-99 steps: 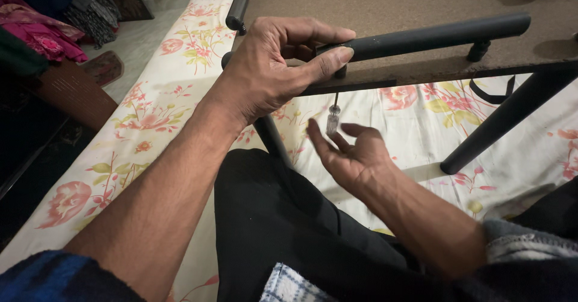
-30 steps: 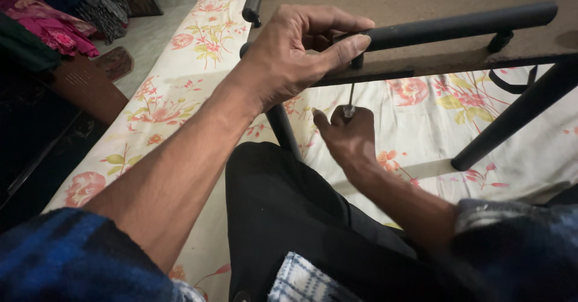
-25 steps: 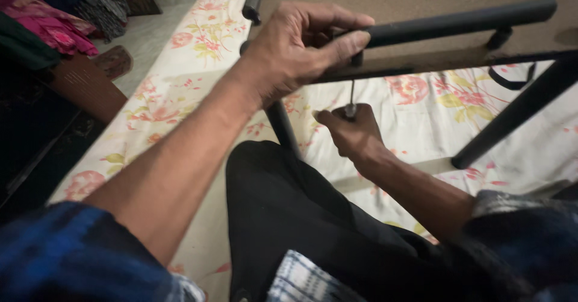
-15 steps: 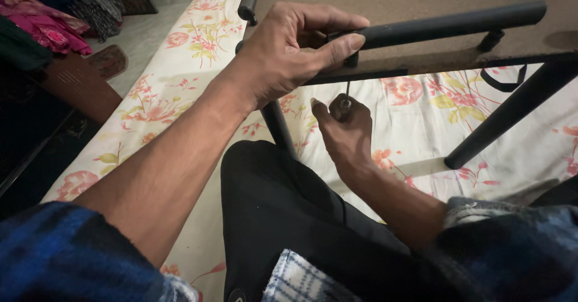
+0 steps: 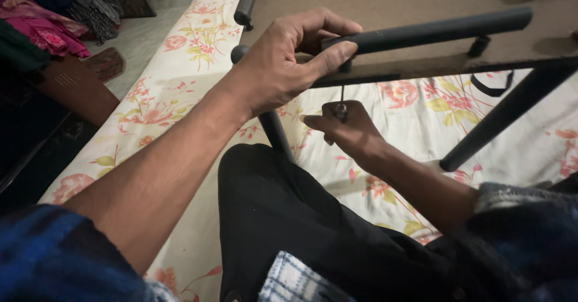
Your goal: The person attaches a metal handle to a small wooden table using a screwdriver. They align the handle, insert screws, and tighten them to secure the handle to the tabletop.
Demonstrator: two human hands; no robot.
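In the upper middle of the frame the left hand [image 5: 289, 67] closes around a dark metal bar [image 5: 433, 31], thumb along its near side and fingers curled over the top. Just below it, the right hand [image 5: 346, 127] pinches a small metal screw [image 5: 341, 106] that stands upright under the edge of the brown panel [image 5: 409, 1], its fingers curled tight around the head. A dark leg [image 5: 500, 118] slants toward the right edge. A floral sheet [image 5: 180, 79] lies beneath. No container shows; folded clothes [image 5: 48, 25] sit in the upper left.
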